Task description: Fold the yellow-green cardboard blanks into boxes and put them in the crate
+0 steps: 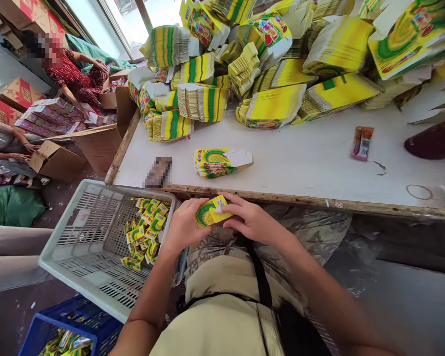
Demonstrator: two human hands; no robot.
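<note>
Both my hands hold one small yellow-and-green carton [210,211] just below the table's front edge. My left hand [185,223] grips its left side with curled fingers. My right hand [246,218] closes on its right end, fingers pressed against it. A short stack of flat yellow-green carton blanks [218,162] lies on the white table [300,158] right above my hands. To my left a grey plastic basket [87,247] holds several folded cartons of the same kind [144,232].
Large piles of flat carton blanks [267,64] fill the back of the table. A small pink packet [362,143] and a rubber band [419,192] lie at right. A blue crate [66,331] sits below the basket. Other people work among cardboard boxes [55,159] at far left.
</note>
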